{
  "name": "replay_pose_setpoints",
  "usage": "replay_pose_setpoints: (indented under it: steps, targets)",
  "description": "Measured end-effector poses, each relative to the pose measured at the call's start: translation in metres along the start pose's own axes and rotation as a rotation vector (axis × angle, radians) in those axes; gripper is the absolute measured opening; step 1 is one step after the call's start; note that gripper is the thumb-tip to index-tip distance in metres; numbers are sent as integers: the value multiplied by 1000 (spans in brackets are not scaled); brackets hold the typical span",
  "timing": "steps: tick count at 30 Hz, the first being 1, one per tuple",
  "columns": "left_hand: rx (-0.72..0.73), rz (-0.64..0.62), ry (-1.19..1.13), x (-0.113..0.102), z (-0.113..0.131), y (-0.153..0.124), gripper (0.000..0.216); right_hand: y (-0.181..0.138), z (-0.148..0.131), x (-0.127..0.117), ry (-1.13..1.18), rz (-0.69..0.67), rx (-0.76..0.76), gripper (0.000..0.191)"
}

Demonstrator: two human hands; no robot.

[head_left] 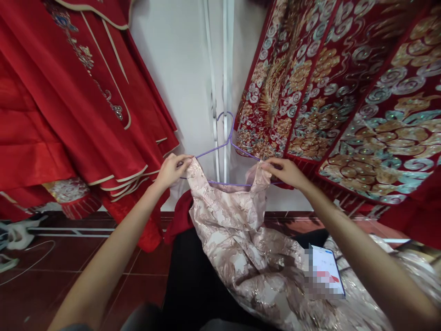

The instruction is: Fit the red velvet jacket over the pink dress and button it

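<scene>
A pale pink brocade dress (237, 216) with a metallic sheen hangs by its straps from a purple wire hanger (230, 138), its skirt spread over the lap. My left hand (173, 170) pinches the dress's left strap near the hanger's shoulder. On the other side, my right hand (285, 171) is closed on the right strap beside the hanger. The hanger's hook points up in front of a white pole; whether it touches the pole I cannot tell. A lit phone (327, 271) lies on the skirt below my right forearm.
Red garments (86, 92) with cream piping hang at the left. Heavily embroidered red garments (344, 101) hang at the right. Between them stand white upright poles (225, 69) before a pale wall. White shoes (20, 235) sit on the tiled floor (144, 276) at the left.
</scene>
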State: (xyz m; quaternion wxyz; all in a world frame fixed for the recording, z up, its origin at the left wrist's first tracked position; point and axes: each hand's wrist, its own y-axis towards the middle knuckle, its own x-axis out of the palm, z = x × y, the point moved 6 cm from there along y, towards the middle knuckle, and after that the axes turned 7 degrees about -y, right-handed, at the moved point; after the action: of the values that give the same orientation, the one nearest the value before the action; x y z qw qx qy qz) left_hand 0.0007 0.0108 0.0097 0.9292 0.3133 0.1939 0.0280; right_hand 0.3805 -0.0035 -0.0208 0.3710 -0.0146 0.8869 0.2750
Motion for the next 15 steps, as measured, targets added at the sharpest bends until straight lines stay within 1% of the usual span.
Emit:
replay_pose_setpoints:
  steps: [2,4,7,9,11,12,13,15]
  targets:
    - [23,-31,81,-1,-1,4,19,-2,11,1,147,4,85,32]
    - [-29,-27,105,-3,-11,9,15,-9,27,4,306,41,182,33]
    - [-166,32,50,-2,-33,9,26,-25,50,21,574,134,307,40]
    - [-314,130,-101,5,-50,-1,33,-37,58,39,719,198,339,38]
    - [-498,254,-344,20,-67,-20,35,-47,59,60,796,209,354,35]
    - [-586,297,-470,31,-75,-32,36,-52,58,70,816,205,363,36]
    - [-646,269,-563,45,-79,-43,36,-55,57,78,827,201,375,38]
    - [-647,211,-691,68,-83,-63,33,-62,58,91,823,180,412,41]
